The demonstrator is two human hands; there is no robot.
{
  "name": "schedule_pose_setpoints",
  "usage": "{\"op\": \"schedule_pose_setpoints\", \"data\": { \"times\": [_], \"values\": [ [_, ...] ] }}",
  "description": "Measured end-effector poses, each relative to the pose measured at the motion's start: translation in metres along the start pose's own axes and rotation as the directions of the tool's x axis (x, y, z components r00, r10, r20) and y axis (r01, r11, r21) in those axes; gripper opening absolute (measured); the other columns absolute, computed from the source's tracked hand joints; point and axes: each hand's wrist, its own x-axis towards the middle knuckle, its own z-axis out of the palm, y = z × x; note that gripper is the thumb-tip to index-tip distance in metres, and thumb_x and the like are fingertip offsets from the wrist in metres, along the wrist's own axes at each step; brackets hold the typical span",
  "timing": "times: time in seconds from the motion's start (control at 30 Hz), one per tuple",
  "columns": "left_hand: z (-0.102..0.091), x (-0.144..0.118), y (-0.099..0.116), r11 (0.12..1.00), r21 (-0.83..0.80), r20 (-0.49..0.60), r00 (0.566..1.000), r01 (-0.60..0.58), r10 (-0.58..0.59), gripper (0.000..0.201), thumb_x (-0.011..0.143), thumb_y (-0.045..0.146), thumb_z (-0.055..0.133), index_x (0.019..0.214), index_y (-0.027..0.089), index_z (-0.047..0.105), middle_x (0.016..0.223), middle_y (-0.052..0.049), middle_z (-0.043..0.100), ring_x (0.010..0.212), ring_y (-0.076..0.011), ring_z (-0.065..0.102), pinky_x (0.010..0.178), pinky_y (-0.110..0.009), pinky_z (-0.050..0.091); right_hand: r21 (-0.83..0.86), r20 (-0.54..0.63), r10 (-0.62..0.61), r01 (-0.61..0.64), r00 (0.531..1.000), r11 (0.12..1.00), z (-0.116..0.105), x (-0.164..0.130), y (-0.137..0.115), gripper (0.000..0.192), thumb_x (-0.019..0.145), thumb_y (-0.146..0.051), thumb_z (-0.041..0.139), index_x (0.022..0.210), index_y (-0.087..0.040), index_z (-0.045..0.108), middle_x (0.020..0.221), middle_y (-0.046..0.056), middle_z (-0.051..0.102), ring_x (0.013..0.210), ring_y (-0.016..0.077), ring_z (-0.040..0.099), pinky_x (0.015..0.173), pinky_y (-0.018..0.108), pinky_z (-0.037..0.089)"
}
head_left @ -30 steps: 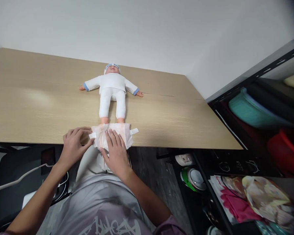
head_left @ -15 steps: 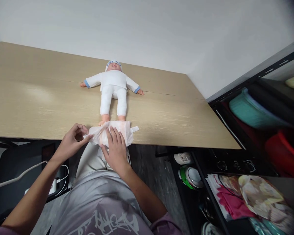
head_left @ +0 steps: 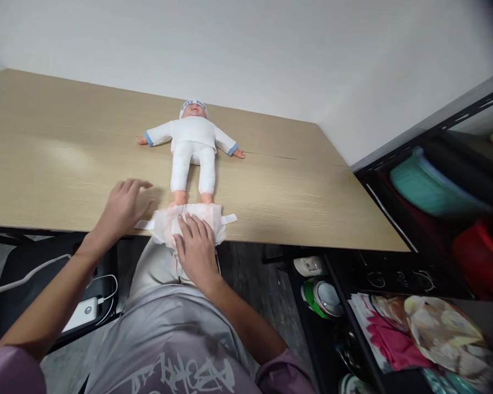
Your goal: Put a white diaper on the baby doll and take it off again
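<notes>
A baby doll (head_left: 192,148) in white clothes and a cap lies on its back on the wooden table (head_left: 57,158), feet toward me. A white diaper (head_left: 207,219) lies spread at the table's near edge, just below the doll's feet, with its tabs sticking out at both sides. My right hand (head_left: 194,249) presses flat on the diaper's middle. Just left of the diaper, my left hand (head_left: 123,208) hovers over the table with fingers apart and holds nothing.
A black shelf unit (head_left: 431,180) stands to the right, holding teal and red tubs. Below it are bagged items (head_left: 439,328) and a green-rimmed container (head_left: 322,298). A white cable and a power bank (head_left: 82,313) lie on the floor at the left.
My left hand let go of the diaper's left tab and lifted up onto the table, fingers spread. The tab now lies flat. My right hand stayed pressed on the diaper.
</notes>
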Motion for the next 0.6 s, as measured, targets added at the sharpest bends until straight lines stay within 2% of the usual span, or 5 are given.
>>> {"op": "schedule_pose_setpoints", "data": {
  "times": [0.1, 0.23, 0.33, 0.47, 0.6],
  "values": [
    [0.014, 0.057, 0.019, 0.962, 0.016, 0.151, 0.952, -0.272, 0.266, 0.065, 0.1, 0.021, 0.062, 0.164, 0.016, 0.059, 0.171, -0.024, 0.056, 0.159, -0.0444, 0.05, 0.13, -0.062, 0.039, -0.017, -0.017, -0.017, 0.016, 1.0, 1.0, -0.002, 0.007, 0.007, 0.049, 0.122, -0.04, 0.046, 0.163, -0.02, 0.065, 0.166, 0.016, 0.064, 0.16, 0.0328, 0.051, 0.141, 0.058, 0.035],
    [0.03, 0.117, 0.044, 0.793, -0.146, 0.408, 0.695, -0.591, 0.592, 0.083, 0.088, 0.006, 0.066, 0.166, 0.035, 0.061, 0.183, -0.007, 0.049, 0.176, -0.0358, 0.034, 0.141, -0.058, 0.029, -0.018, -0.064, -0.045, 0.044, 0.997, 0.999, 0.006, 0.007, 0.016, 0.05, 0.12, -0.04, 0.051, 0.163, -0.017, 0.063, 0.182, 0.018, 0.047, 0.172, 0.0341, 0.037, 0.141, 0.059, 0.036],
    [0.043, 0.139, 0.05, 0.722, -0.257, 0.436, 0.59, -0.642, 0.68, 0.083, 0.085, 0.005, 0.068, 0.16, 0.04, 0.065, 0.18, -0.001, 0.054, 0.176, -0.0307, 0.038, 0.142, -0.052, 0.029, -0.008, -0.1, -0.052, 0.051, 0.994, 0.999, 0.014, 0.003, 0.019, 0.057, 0.12, -0.037, 0.051, 0.171, -0.011, 0.051, 0.182, 0.022, 0.046, 0.174, 0.033, 0.036, 0.142, 0.058, 0.036],
    [0.059, 0.147, 0.047, 0.673, -0.325, 0.255, 0.624, -0.665, 0.739, 0.048, 0.094, 0.015, 0.071, 0.136, 0.037, 0.079, 0.164, -0.006, 0.07, 0.156, -0.0336, 0.061, 0.134, -0.051, 0.04, 0.005, -0.139, -0.057, 0.058, 0.989, 0.998, 0.017, 0.001, 0.02, 0.068, 0.118, -0.036, 0.054, 0.176, -0.005, 0.039, 0.178, 0.026, 0.05, 0.173, 0.0331, 0.039, 0.141, 0.058, 0.04],
    [0.066, 0.15, 0.049, 0.671, -0.341, 0.154, 0.665, -0.659, 0.731, 0.025, 0.105, 0.03, 0.071, 0.125, 0.039, 0.083, 0.149, -0.009, 0.079, 0.135, -0.0338, 0.071, 0.119, -0.05, 0.048, -0.022, -0.041, -0.078, 0.077, 0.996, 0.997, 0.006, 0.005, 0.021, 0.069, 0.119, -0.037, 0.053, 0.182, -0.014, 0.036, 0.186, 0.018, 0.043, 0.175, 0.0318, 0.037, 0.143, 0.057, 0.038]
  ]
}}
